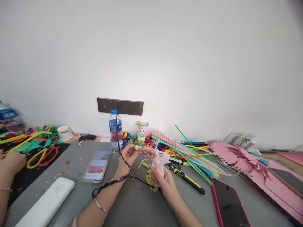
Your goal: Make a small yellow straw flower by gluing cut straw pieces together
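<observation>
My right hand [163, 183] is wrapped round the handle of a pale pink hot glue gun [159, 160], with a glue stick at its back. Dried, brownish glue coats its nozzle [148, 152], which points left toward my left hand [129, 155]. Between the fingertips of that hand is a small yellow-green piece [137, 147], close to the nozzle tip; whether they touch I cannot tell. The gun's black cord [139, 179] runs across my left wrist. Several short yellow-green pieces [149, 179] lie beside the right hand.
A water bottle [115, 132] and a small figure [141, 132] stand by the wall. Pipe cleaners [189, 154], yellow-black pliers [189, 181] and a pink-cased phone [229, 201] lie rightward. Leftward are a lit phone [98, 164], a white bar [47, 203] and another person's hand [11, 164].
</observation>
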A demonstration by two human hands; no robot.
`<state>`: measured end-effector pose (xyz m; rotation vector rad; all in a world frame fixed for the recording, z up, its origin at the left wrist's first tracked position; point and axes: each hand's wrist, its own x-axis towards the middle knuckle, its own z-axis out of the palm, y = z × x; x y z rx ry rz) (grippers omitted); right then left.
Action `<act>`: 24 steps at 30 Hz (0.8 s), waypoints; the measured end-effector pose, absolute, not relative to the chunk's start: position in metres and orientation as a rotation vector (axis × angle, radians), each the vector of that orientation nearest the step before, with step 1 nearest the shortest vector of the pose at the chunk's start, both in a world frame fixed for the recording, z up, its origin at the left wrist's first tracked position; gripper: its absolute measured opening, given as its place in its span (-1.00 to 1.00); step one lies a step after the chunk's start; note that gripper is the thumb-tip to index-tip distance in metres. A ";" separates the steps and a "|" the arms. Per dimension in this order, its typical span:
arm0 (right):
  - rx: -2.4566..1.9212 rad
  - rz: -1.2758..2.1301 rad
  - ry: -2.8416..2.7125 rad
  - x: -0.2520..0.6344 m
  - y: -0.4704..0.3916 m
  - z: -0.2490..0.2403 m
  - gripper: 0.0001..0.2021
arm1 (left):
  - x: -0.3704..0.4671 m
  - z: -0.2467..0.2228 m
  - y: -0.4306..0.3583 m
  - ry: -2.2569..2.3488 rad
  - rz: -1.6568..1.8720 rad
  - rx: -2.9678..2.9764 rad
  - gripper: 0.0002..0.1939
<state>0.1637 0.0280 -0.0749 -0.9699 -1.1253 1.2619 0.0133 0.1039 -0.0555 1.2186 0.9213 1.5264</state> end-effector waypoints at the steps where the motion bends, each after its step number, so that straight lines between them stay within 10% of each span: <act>1: -0.974 1.263 -1.127 0.163 0.028 -0.073 -0.53 | 0.013 -0.056 0.104 0.925 1.525 1.222 -0.78; 24: -1.005 1.237 -1.123 0.164 0.027 -0.065 -0.54 | 0.010 -0.048 0.099 0.966 1.552 1.192 -0.75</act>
